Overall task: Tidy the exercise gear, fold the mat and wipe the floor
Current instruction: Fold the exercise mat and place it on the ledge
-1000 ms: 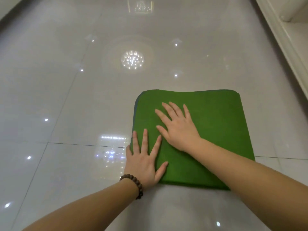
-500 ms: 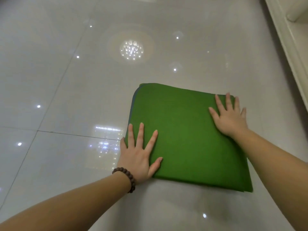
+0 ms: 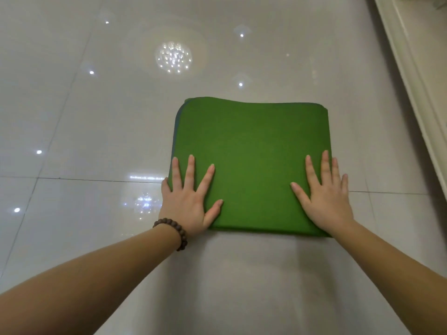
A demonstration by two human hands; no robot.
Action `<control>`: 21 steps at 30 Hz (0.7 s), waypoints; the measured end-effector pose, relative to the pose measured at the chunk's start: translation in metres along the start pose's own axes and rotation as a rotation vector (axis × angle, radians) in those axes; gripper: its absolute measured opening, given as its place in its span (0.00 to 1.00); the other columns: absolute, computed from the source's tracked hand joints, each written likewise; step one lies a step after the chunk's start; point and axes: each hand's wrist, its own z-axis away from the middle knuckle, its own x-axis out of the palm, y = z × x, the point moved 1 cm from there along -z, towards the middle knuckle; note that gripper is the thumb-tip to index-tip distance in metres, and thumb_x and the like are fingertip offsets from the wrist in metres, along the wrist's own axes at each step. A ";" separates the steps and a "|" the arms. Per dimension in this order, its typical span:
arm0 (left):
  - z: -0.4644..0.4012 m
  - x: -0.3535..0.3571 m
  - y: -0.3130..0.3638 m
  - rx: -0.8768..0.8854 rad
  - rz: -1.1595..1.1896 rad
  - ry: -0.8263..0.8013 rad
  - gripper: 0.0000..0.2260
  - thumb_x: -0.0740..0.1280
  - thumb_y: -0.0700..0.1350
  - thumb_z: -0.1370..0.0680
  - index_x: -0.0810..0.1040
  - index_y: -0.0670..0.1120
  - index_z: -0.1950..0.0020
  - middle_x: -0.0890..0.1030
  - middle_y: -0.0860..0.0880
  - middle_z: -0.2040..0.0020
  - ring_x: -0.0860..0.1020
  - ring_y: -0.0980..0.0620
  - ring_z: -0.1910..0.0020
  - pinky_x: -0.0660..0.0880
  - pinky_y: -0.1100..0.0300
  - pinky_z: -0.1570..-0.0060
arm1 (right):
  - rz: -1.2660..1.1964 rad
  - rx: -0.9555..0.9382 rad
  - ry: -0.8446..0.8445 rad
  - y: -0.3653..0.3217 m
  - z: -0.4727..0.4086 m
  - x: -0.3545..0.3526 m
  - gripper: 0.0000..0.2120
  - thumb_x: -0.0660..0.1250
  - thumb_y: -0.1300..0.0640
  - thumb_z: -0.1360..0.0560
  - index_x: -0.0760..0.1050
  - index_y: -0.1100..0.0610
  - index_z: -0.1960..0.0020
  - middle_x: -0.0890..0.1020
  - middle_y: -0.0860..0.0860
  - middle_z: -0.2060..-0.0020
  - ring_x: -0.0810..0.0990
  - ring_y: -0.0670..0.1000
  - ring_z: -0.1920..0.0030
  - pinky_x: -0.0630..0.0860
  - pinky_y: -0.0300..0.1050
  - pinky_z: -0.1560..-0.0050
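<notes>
A green mat [image 3: 251,151], folded into a thick square, lies flat on the glossy pale tiled floor [image 3: 96,117]. My left hand [image 3: 188,199], with a brown bead bracelet at the wrist, presses palm-down on the mat's near left corner, fingers spread, its little finger off the edge on the floor. My right hand [image 3: 324,197] lies flat with spread fingers on the near right corner. Neither hand grips anything. A bluish layer edge shows along the mat's left side.
A cream skirting or furniture base [image 3: 411,81] runs along the right side, close to the mat's right edge. Ceiling lights reflect in the tiles at the upper left. Bare floor lies all around the mat.
My right hand slid from the mat's middle to its right side, then back toward the near right corner. My left hand stayed on the near left corner. The view has squared up to the mat.
</notes>
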 end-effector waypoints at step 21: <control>-0.057 -0.032 -0.031 -0.331 0.798 -0.081 0.40 0.70 0.61 0.27 0.49 0.64 0.23 0.75 0.42 0.38 0.76 0.42 0.40 0.69 0.58 0.42 | -0.715 0.209 -0.061 0.005 -0.034 -0.036 0.35 0.57 0.35 0.25 0.41 0.35 0.25 0.58 0.56 0.28 0.66 0.60 0.32 0.62 0.52 0.32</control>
